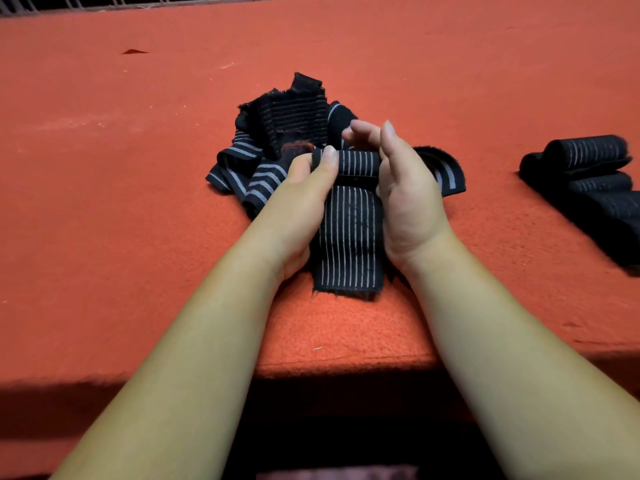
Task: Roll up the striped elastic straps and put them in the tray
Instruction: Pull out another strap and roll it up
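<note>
A black elastic strap with thin white stripes (349, 237) lies between my two hands, its far end wound into a small roll (356, 163). My left hand (304, 199) pinches the roll's left end with thumb and curled fingers. My right hand (405, 188) grips the roll's right end, fingers curled over the far side. The strap's loose tail runs toward me, ending in a frayed edge. Behind the roll lies a tangled heap of unrolled striped straps (284, 133). Several rolled straps (592, 174) sit in a row at the right; no tray is plainly visible under them.
The work surface is a red felt-covered table (138, 202), its near edge running just below my forearms. A small dark scrap (133, 51) lies at the far left. A light railing shows along the top edge.
</note>
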